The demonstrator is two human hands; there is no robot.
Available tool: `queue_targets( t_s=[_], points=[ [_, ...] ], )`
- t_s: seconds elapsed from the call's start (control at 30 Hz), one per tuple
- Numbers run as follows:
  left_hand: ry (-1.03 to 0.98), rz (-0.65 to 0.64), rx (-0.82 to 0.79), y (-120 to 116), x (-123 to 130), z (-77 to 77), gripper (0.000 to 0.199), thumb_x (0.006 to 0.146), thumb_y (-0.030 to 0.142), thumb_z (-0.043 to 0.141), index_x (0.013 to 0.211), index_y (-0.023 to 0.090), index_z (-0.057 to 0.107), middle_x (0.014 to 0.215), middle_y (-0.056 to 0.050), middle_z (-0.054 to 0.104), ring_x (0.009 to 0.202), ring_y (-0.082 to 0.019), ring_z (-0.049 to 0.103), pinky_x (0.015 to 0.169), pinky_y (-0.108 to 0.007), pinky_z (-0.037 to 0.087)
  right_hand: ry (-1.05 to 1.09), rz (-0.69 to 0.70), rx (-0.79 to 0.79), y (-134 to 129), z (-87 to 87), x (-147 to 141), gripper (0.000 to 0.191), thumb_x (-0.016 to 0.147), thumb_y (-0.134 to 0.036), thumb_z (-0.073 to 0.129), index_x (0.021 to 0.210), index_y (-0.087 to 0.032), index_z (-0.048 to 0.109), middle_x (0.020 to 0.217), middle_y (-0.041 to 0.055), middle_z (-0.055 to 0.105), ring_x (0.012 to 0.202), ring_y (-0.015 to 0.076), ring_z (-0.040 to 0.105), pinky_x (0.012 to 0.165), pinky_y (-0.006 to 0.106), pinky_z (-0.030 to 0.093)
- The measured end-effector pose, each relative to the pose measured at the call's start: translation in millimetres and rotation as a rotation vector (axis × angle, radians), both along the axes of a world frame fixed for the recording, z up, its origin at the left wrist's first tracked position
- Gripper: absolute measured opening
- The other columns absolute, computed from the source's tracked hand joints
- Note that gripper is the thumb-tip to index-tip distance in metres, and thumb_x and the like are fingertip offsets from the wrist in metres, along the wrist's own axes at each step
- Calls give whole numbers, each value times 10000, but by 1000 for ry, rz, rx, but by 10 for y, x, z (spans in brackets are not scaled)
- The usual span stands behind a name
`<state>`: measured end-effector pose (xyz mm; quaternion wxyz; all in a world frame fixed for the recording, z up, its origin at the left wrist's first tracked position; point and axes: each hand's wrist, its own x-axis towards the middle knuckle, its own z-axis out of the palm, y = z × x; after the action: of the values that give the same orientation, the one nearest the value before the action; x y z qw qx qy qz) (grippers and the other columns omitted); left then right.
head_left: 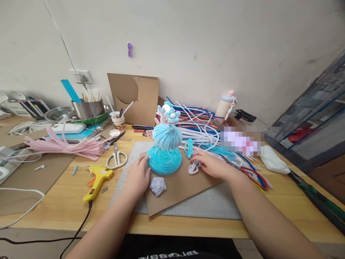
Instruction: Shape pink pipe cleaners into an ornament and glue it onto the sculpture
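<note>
A light-blue pipe-cleaner piece (167, 136) with a pleated round body and flowers on top stands on a coiled turquoise disc (165, 160). My left hand (138, 173) lies at the disc's left edge, its fingers stretched out and holding nothing. On the right, my right hand (211, 163) has its fingertips closed on a pale looped pipe-cleaner shape (193, 168). Just beyond that is a turquoise wavy-edged pipe-cleaner leaf (189, 148). A pale lavender folded piece (157, 186) lies in front of the disc. Beneath these is a cardboard sheet (172, 196).
A grey cutting mat (215, 210) lies under the cardboard. To the left are a yellow glue gun (98, 180) with its cord, scissors (116, 159) and pink pipe cleaners (67, 145). Coloured pipe cleaners (194, 122) pile up behind, near a bottle (225, 106).
</note>
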<state>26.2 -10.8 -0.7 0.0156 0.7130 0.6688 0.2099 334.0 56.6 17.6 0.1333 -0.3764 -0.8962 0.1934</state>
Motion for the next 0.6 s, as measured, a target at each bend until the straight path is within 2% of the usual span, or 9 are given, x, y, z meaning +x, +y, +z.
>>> queue_targets(
  t_s=[0.2,0.33,0.43,0.5,0.6],
  points=[
    [-62,-65,4,-30,26,-38,408,837,211,447,1241,215,503,1351,-65,480,1216,-226,447,1005,-394,367,4,2,-21,21,58,30,286,730,-58,476,879,-221,657,949,41,614,936,211,554,830,357,434],
    [-94,-98,-26,-57,41,-70,371,877,257,406,1229,237,520,1388,-57,442,1244,-225,422,1016,-428,342,37,56,-42,-61,173,-37,258,783,-149,500,973,-230,655,981,39,629,934,195,569,831,328,440],
    [-96,-105,-19,-73,49,-75,356,885,266,395,1210,237,536,1370,-59,462,1235,-226,429,1011,-426,341,55,142,-126,-141,233,-128,285,758,-285,600,1034,-246,660,1005,36,647,930,205,583,816,314,451],
    [-98,-104,-8,-87,60,-60,340,883,263,397,1182,240,556,1347,-56,482,1212,-229,449,999,-423,351,96,33,-153,-144,215,-180,278,759,-369,599,995,-243,678,978,27,668,900,206,599,788,302,463],
    [-111,-116,13,-125,96,-10,308,872,252,414,1127,236,586,1279,-60,526,1166,-232,479,969,-409,372,149,-338,-79,-29,99,-217,343,856,-406,414,878,-190,679,880,56,684,837,223,615,740,327,464]
  ],
)
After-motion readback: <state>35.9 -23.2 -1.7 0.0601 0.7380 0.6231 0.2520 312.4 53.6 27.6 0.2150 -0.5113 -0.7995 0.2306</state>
